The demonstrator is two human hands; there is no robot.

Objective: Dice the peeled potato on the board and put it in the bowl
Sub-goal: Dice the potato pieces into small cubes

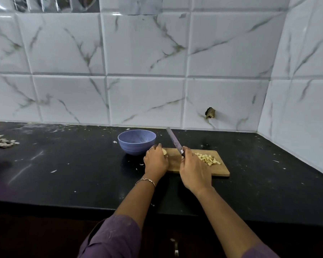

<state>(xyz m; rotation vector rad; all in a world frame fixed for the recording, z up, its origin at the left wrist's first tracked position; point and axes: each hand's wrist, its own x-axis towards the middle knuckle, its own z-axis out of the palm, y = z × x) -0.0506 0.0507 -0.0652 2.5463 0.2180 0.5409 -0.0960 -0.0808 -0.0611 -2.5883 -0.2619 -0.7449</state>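
My left grip [156, 161] is curling over the potato piece [164, 151] on the board [175, 163], my right grip [194, 172] is clasping the knife [175, 142], and I am aiming at even cuts, clear of the fingertips.

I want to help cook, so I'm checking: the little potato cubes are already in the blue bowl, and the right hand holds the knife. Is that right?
Not quite. The head view shows the small pale potato cubes piled on the rectangular wooden cutting board, not in the round blue bowl, where none show. The right hand does hold the long-bladed knife.
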